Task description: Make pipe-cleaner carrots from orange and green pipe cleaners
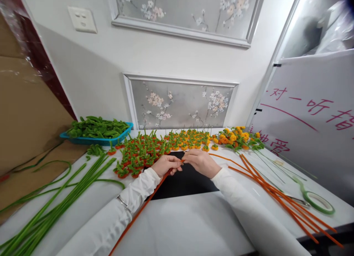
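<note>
An orange pipe cleaner (151, 197) runs from the lower left up to both hands above a black mat (177, 186). My left hand (167, 164) is closed on it, thumb against fingers. At its end, my right hand (201, 162) pinches the same orange strand, fingertips nearly touching those of the left. Just beyond the hands stand rows of small orange pieces with green stems (141, 152) and yellow pieces with green tops (190, 139). What shape the pinched tip has is too small to tell.
Green pipe cleaners (61, 204) lie at the left, below a blue tray (107, 141) of green fuzzy leaves. To the right are loose orange pipe cleaners (273, 191), green tape (318, 202) and a bunch of yellow-orange flowers (235, 138). A wall stands behind.
</note>
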Tool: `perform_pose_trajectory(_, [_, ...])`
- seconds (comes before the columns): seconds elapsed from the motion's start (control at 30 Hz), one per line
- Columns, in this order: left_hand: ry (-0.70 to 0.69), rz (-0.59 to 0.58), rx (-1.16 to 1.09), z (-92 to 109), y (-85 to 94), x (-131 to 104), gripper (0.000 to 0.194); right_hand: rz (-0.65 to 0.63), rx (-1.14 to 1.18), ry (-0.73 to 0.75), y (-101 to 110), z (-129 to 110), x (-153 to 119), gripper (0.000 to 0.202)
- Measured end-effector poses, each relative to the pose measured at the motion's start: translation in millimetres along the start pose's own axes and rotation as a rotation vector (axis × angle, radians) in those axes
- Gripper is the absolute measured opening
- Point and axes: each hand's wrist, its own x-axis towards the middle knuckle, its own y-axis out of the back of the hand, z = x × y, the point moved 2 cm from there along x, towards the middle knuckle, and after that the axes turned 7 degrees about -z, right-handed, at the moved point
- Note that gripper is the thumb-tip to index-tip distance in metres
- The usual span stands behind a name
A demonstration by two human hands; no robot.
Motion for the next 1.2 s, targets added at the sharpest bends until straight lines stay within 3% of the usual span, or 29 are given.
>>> perform_pose_trajectory(0.13, [-0.071, 0.027, 0.089, 7, -4.9, -2, 0.03, -0.041, -0.121, -0.02, -1, -7, 2, 0.02])
perform_pose_trajectory(0.27, [-0.2, 0.165, 0.239, 14, -8.9, -8, 0.016, -0.028, -0.084, -0.259, 3, -17, 7, 0.019])
perform_pose_trajectory(0.4, [-0.484, 0.359, 0.767, 17, -11.2, -16, 0.018, -0.015, 0.143, -0.467, -6, -12, 15, 0.022])
perform_pose_trajectory(0.5, [-0.582, 0.356, 1.076, 15, -14.5, -18, 0.024, -0.048, 0.23, -0.456, -16, -4, 19, 0.028])
perform_pose_trajectory(0.57, [-0.513, 0.341, 0.971, 16, -13.7, -17, 0.021, -0.047, 0.271, -0.425, -17, 0, 18, 0.028])
perform_pose_trajectory(0.63, [-0.335, 0.276, 0.621, 17, -10.9, -13, 0.016, -0.012, 0.283, -0.389, -13, 1, 15, 0.026])
perform_pose_trajectory(0.73, [-0.025, 0.063, 0.078, 17, -7.8, -9, 0.032, 0.067, 0.275, -0.342, -4, -2, 11, 0.023])
perform_pose_trajectory(0.87, [0.235, -0.157, -0.458, 15, -3.1, -9, 0.046, 0.151, 0.242, -0.197, 4, -6, 11, 0.021])
perform_pose_trajectory(1.0, [0.214, -0.29, -0.554, 14, -3.2, -12, 0.03, 0.172, 0.152, -0.104, 5, -7, 11, 0.022])
perform_pose_trajectory(1.1, [0.135, -0.265, -0.507, 15, -4.8, -12, 0.023, 0.154, 0.038, -0.083, 9, -9, 10, 0.024])
perform_pose_trajectory(1.2, [0.065, -0.216, -0.421, 17, -5.7, -12, 0.029, 0.109, -0.121, -0.098, 13, -13, 9, 0.026])
